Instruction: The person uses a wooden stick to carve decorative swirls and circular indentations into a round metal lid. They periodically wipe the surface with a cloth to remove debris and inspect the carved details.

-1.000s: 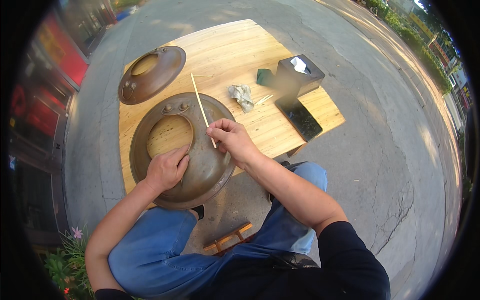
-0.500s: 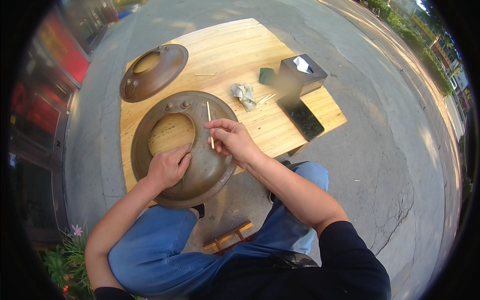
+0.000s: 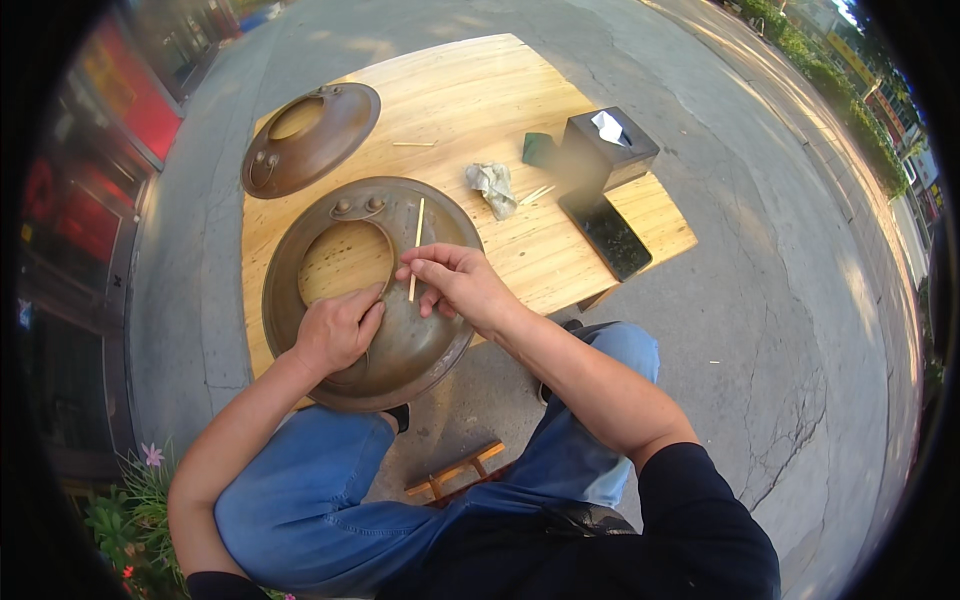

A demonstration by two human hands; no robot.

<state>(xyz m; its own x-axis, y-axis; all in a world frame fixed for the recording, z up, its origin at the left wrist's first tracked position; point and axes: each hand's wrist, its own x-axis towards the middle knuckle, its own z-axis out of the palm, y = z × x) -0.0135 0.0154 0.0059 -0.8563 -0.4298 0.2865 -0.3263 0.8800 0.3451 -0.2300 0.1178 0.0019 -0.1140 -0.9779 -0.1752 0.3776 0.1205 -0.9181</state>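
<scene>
Evidently the right hand (image 3: 455, 285) is the nearer to the pale, thin, straight wooden stick (image 3: 418, 225), which lies between its thumb and fingertips. Long axis runs away from the person, nearly straight up the view, far end leaning slightly right; longer part beyond the fingers, shorter part poking out on the near side. Stick is above the big, round, brown metal disc (image 3: 420, 350) with an off-centre hole, right of the hole's edge. Contact between stick and metal: cannot tell.

Right hand: palm turned inward, thumb and forefinger pinched on the stick, lower fingers loosely curled, forearm slanting in from lower right.

Left hand (image 3: 340, 330): back up, fingers close together, laid over the hole's right-hand rim, thumb beside them. Tips hidden; cannot tell how firmly they grip.

Disc sits on a light-grained wooden table (image 3: 460, 90), near edge overhanging towards the knees. Beyond it, 1 smaller brown metal disc (image 3: 335, 135), also holed. To the right: crumpled greyish wad (image 3: 491, 188), 2 or so loose pale sticks (image 3: 537, 195), black flat phone (image 3: 606, 235).
</scene>
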